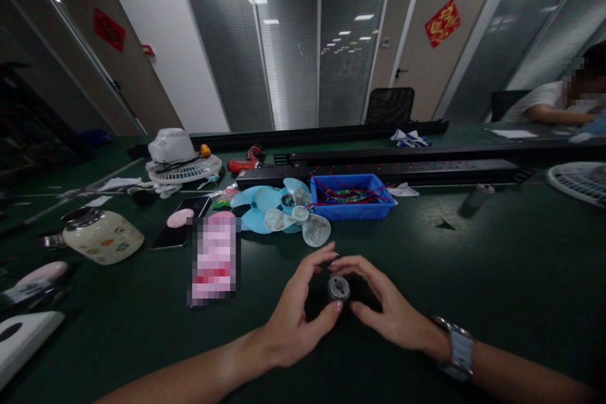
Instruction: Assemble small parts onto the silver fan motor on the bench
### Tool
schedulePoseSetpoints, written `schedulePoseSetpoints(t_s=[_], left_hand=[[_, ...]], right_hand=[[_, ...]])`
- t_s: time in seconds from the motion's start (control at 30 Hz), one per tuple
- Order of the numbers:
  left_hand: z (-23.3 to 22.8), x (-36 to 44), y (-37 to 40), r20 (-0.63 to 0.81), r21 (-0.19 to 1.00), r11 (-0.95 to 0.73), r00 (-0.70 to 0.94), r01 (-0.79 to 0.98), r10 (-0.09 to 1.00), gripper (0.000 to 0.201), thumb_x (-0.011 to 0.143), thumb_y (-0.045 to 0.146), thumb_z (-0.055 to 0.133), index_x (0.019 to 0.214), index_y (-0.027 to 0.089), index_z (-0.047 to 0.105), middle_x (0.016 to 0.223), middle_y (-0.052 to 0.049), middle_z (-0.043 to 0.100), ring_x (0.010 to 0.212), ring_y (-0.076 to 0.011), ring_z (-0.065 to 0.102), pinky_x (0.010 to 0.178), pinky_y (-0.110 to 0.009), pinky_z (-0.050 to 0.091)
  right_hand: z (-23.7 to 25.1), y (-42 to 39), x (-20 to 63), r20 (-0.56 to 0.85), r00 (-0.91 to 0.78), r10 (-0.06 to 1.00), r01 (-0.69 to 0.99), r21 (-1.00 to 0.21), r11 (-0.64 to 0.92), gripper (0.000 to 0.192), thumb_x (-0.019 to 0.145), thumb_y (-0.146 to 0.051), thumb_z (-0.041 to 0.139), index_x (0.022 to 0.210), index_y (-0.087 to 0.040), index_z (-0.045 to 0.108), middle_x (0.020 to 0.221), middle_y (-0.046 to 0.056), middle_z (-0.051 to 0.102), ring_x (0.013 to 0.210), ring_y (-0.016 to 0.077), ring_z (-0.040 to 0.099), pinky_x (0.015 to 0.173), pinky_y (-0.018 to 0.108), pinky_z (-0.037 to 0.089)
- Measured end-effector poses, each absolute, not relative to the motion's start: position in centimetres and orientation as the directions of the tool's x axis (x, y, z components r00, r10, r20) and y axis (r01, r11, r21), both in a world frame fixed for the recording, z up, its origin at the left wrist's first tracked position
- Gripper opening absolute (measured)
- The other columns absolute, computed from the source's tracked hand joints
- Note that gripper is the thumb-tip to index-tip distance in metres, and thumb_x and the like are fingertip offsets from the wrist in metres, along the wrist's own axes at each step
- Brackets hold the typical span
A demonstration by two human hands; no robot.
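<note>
**Small Motor Held Between Both Hands on the Green Table**

I hold a small round motor (339,288) upright on the green table (497,278), near its front edge, directly before me. My left hand (294,315) curves around its left side: the thumb presses against the lower edge, and the fingers arch over the top. My right hand (388,309), with a watch (458,348) at the wrist, closes on the right side, thumb low, fingertips meeting those of the left hand above the motor. Both hands are clamped on the part.

Behind the motor lie two fan blades (284,211), one blue and one clear, and a blue bin (351,197) of wires. A phone (182,221) and a jar (101,237) rest to the left.
</note>
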State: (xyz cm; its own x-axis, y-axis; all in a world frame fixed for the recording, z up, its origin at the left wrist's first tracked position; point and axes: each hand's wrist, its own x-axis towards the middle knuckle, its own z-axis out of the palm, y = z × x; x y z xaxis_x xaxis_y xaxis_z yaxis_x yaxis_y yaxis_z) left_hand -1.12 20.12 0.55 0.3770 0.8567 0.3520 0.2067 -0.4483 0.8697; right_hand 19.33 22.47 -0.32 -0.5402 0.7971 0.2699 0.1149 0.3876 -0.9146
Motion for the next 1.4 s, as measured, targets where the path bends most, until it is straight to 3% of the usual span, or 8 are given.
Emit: schedulePoseSetpoints(t_s=[0.17,0.3,0.47,0.7,0.83,0.93,1.2,1.4], left_hand=[[-0.7,-1.2,20.0,0.297,0.863,-0.429,0.419,0.267,0.858,0.078,0.069,0.005,0.067,0.139,0.022,0.035,0.14,-0.011,0.048,0.129,-0.0293,0.047,0.11,-0.047,0.038],[-0.9,-0.6,20.1,0.272,0.864,-0.4,0.384,0.306,0.882,0.067,0.071,0.017,0.078,0.13,0.02,0.045,0.129,-0.011,0.055,0.12,-0.0279,0.053,0.104,-0.044,0.044],[-0.7,-0.3,20.4,0.222,0.887,-0.322,0.305,0.331,0.926,0.048,0.074,0.018,0.079,0.116,0.019,0.057,0.112,-0.007,0.066,0.102,-0.0229,0.063,0.091,-0.037,0.051],[-0.4,-0.2,20.1,0.201,0.905,-0.302,0.323,0.301,0.925,0.044,0.076,0.016,0.077,0.115,0.021,0.058,0.105,-0.004,0.071,0.094,-0.0205,0.068,0.083,-0.032,0.053],[-0.6,-0.2,19.7,0.251,0.86,-0.354,0.3,0.366,0.92,0.041,0.078,0.013,0.07,0.117,0.023,0.058,0.111,-0.004,0.069,0.1,-0.0218,0.066,0.089,-0.036,0.052],[-0.7,-0.3,19.5,0.267,0.837,-0.353,0.252,0.418,0.93,0.044,0.078,0.012,0.067,0.12,0.023,0.055,0.111,-0.005,0.067,0.102,-0.0235,0.065,0.092,-0.039,0.051],[-0.5,-0.4,19.7,0.277,0.817,-0.363,0.247,0.449,0.929,0.04,0.077,0.012,0.065,0.116,0.021,0.057,0.107,-0.005,0.067,0.098,-0.023,0.066,0.088,-0.037,0.053],[-0.8,-0.3,19.8,0.272,0.81,-0.367,0.26,0.457,0.926,0.039,0.079,0.012,0.063,0.116,0.022,0.056,0.105,-0.004,0.068,0.095,-0.0221,0.066,0.085,-0.036,0.053]], right_hand=[[-0.2,22.9,19.4,0.29,-0.45,0.845,0.079,-0.929,0.361,0.022,0.094,-0.024,0.056,0.113,-0.025,0.066,0.113,0.006,0.064,0.11,0.0217,0.061,0.096,0.037,0.047],[0.2,22.9,18.8,0.282,-0.463,0.84,0.145,-0.911,0.385,0.011,0.09,-0.026,0.067,0.099,-0.025,0.074,0.1,0.003,0.069,0.097,0.0193,0.066,0.085,0.032,0.051],[1.4,23.0,18.7,0.223,-0.48,0.849,0.245,-0.895,0.374,0.007,0.085,-0.024,0.074,0.092,-0.025,0.077,0.094,0.002,0.073,0.09,0.0183,0.068,0.083,0.031,0.051],[2.6,23.1,19.1,0.227,-0.478,0.848,0.29,-0.871,0.397,0.009,0.09,-0.026,0.068,0.092,-0.027,0.077,0.099,0.002,0.069,0.096,0.0187,0.066,0.085,0.031,0.051],[2.1,24.7,20.9,0.261,-0.497,0.828,0.302,-0.842,0.447,0.013,0.092,-0.031,0.065,0.096,-0.028,0.077,0.107,0.004,0.067,0.103,0.0224,0.063,0.092,0.038,0.049],[0.9,25.8,23.0,0.206,-0.528,0.824,0.408,-0.789,0.459,0.015,0.092,-0.033,0.065,0.101,-0.031,0.076,0.114,0.005,0.065,0.111,0.0256,0.059,0.095,0.045,0.048],[-0.6,25.3,24.8,0.2,-0.599,0.776,0.545,-0.608,0.577,0.022,0.087,-0.033,0.072,0.108,-0.04,0.074,0.134,0.002,0.06,0.132,0.0331,0.041,0.107,0.061,0.03],[-0.8,25.2,24.4,0.202,-0.591,0.781,0.502,-0.667,0.551,0.023,0.087,-0.033,0.073,0.11,-0.036,0.074,0.11,0.002,0.075,0.122,0.0296,0.055,0.102,0.055,0.04]])
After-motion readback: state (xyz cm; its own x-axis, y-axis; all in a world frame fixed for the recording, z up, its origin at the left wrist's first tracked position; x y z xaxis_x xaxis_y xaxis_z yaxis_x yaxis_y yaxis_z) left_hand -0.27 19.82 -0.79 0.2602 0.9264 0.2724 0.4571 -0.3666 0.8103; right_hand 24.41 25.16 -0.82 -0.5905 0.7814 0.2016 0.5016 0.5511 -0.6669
